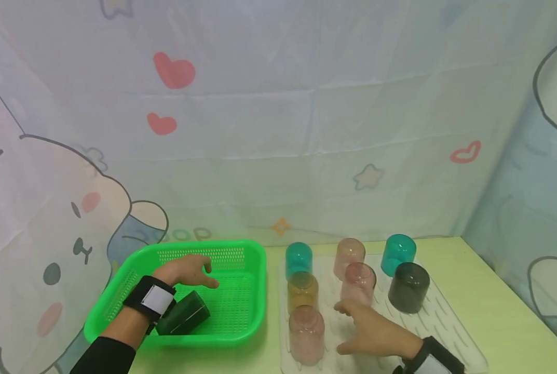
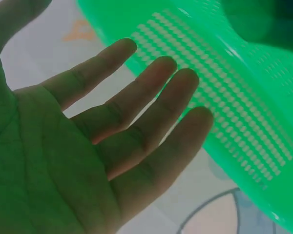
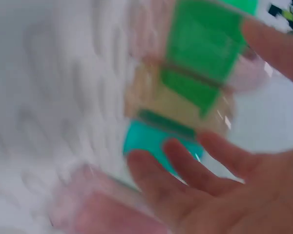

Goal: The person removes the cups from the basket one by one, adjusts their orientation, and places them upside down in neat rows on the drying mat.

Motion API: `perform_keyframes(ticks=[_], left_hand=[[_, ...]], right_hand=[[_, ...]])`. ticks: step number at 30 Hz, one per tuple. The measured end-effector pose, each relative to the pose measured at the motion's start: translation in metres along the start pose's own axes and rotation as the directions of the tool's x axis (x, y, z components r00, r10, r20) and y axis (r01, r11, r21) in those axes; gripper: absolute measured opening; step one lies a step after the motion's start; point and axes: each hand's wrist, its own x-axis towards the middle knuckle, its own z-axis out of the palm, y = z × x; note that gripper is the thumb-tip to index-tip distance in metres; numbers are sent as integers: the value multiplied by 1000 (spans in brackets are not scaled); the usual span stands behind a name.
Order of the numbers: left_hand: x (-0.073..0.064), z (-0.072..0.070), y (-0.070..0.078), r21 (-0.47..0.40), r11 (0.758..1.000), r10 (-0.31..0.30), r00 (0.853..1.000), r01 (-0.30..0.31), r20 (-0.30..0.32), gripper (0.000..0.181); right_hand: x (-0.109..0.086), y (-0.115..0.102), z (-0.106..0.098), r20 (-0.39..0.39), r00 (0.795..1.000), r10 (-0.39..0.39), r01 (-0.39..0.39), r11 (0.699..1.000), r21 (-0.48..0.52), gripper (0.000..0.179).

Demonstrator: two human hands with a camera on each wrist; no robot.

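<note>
My left hand [image 1: 189,270] hovers over the green plastic basket [image 1: 259,291], fingers apart and holding nothing. Beneath it a dark cup [image 1: 189,317] lies on its side in the basket. In the left wrist view the palm and spread fingers [image 2: 156,102] face the camera beside the perforated basket wall [image 2: 219,102]. My right hand [image 1: 376,332] is above the white ridged tray [image 1: 339,358], its fingers spread and nothing held. Nearest to it are a pink cup [image 1: 358,283] behind and another pink cup [image 1: 306,337] on the left. An amber cup [image 3: 180,100] shows past its fingers.
Upside-down cups stand in columns on the tray: a teal cup [image 1: 299,259] at back left, a pink cup [image 1: 350,257] at back middle, a teal cup [image 1: 398,254] at back right, and a dark grey cup [image 1: 409,288] before it. A printed curtain [image 1: 278,130] hangs behind the table [image 1: 474,275].
</note>
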Motion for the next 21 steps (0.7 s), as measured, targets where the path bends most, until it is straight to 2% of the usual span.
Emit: perform_keyframes(ticks=[5,10,16,21], left_hand=[[10,4,-7,117,989,-95,993,87,65,56],[16,12,-13,177,966,-212,970,190,117,71],[26,24,-19,250,940,-272,953,233,134,66],[33,33,-20,269,924,-322,934,273,158,73]], right_hand=[[-12,5,-25,40,999,-13,17,996,-83,57],[-19,14,-40,42,998,41,-37,994,-106,57],[-23,24,-53,58,997,46,-40,994,-102,52],[-24,32,-60,18,998,62,-59,989,-137,50]])
